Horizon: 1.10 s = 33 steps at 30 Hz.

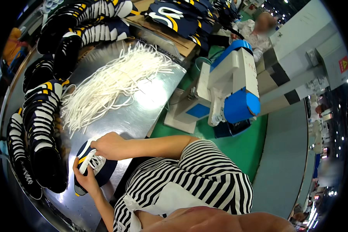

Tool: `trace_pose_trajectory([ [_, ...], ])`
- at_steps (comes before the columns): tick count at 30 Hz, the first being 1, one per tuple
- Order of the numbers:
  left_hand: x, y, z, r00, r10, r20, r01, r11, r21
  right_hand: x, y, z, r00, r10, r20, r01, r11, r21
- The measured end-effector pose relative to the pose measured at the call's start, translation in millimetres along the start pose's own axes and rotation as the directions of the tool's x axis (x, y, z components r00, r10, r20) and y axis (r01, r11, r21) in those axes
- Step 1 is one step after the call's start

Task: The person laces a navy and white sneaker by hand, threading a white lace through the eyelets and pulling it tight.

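Note:
A navy shoe upper [109, 169] with white and yellow trim lies on the metal table in front of me. White lace [95, 161] crosses its opening. My left hand [86, 178] grips the upper's near left side, fingers bent over its edge by the lacing. From the right, my right hand [110, 145] reaches over the upper with its fingers closed at the lace holes. It pinches the white lace, though the fingertips are partly hidden. Just beyond my hands spreads a loose heap of white shoelaces [112, 85].
Rows of nested shoe uppers [44, 116] line the table's left side, with more uppers [100, 31] at the far left. A pile of flat navy pieces [178, 17] lies at the far end. A blue-and-white machine [232, 85] stands right of the table; a person [255, 33] sits beyond it.

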<state>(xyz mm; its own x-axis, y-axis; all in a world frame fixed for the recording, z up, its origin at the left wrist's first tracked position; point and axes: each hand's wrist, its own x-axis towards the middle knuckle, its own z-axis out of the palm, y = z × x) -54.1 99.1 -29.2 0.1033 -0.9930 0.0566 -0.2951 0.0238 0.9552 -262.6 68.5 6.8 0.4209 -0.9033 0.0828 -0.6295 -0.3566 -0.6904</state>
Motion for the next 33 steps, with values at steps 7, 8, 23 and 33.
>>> trace_pose_trajectory([
  [7, 3.5, 21.0, 6.4, 0.935, -0.213, 0.284, 0.281, 0.933, -0.226, -8.7, 29.2, 46.3, 0.952, 0.115, -0.282, -0.06, 0.979, 0.194],
  [8, 7.0, 22.1, -4.5, 0.902, -0.186, 0.39, 0.289, 0.93, -0.227, -3.5, 29.0, 42.2, 0.954, 0.153, -0.258, -0.11, 0.979, 0.173],
  [23, 27.4, 33.5, -9.7, 0.864, -0.284, 0.415, 0.384, 0.906, -0.18, 17.1, 21.4, 30.2, 0.933, -0.302, -0.195, 0.321, 0.944, 0.072],
  [33, 27.4, 18.1, -1.2, 0.913, -0.317, 0.257, 0.367, 0.913, -0.18, 0.9, 8.1, 29.5, 0.924, -0.36, -0.13, 0.381, 0.827, 0.413],
])
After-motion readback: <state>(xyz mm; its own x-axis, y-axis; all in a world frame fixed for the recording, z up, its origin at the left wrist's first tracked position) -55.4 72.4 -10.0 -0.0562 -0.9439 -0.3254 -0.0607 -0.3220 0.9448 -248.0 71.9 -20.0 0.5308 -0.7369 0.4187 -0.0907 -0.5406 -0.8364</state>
